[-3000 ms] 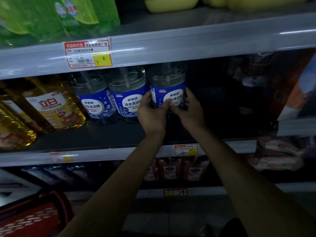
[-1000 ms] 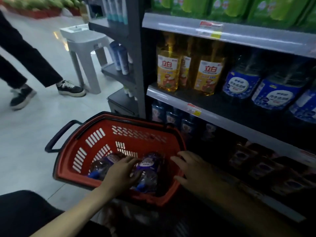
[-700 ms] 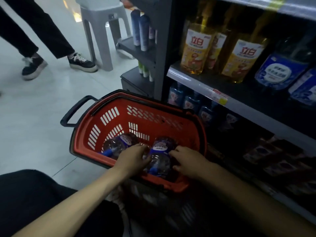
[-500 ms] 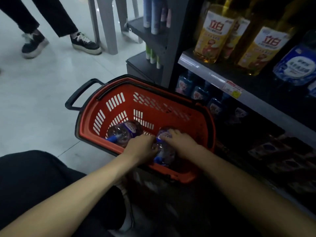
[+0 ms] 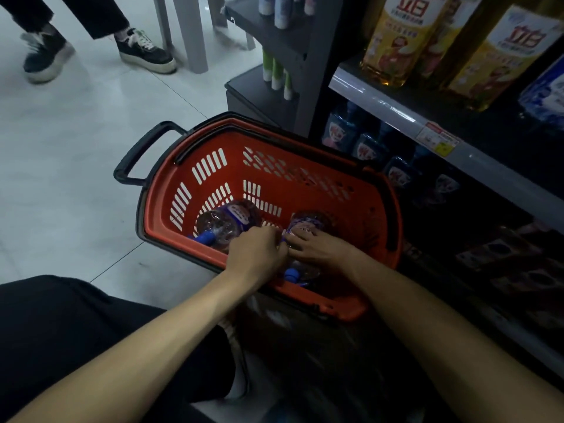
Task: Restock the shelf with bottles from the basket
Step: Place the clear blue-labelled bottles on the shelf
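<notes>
Head: red basket (image 5: pixel 320 184) on pale tiled floor (image 5: pixel 76 123); shelf (image 5: pixel 393 109) beside

bottle (image 5: pixel 309 221) half covered (print unreadable), shelf (image 5: pixel 381 101) cropped

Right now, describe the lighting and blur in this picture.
Head view: floor bright, lower shelves nearly black; left hand and right hand gripping the bottle in the basket are dim but fairly sharp; the dark patch under the basket is smeared.
</notes>
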Demonstrator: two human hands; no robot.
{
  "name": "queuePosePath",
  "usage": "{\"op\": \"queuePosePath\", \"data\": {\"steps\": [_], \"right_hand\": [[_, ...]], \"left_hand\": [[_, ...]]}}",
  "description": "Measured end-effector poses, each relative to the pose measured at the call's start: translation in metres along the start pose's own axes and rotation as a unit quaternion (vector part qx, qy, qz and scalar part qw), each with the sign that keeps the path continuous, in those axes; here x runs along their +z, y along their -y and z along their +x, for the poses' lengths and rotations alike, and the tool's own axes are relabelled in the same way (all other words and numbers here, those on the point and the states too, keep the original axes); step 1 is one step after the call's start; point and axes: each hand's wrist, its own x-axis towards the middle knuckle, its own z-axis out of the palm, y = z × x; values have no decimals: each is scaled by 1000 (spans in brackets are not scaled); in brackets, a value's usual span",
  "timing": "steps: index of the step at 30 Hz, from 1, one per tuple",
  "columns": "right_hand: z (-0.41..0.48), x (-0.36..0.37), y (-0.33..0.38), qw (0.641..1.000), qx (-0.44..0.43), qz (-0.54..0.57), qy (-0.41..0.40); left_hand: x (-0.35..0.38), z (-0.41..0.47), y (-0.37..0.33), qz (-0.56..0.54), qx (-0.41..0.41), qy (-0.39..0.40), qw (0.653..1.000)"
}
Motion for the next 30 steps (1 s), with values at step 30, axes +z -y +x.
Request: {"op": "queuePosePath", "data": {"steps": [30], "right_hand": [[-48,-80,-8,520,313,698,-379]], "left_hand": [[-9,6,-3,-233,17,-106,966]]}}
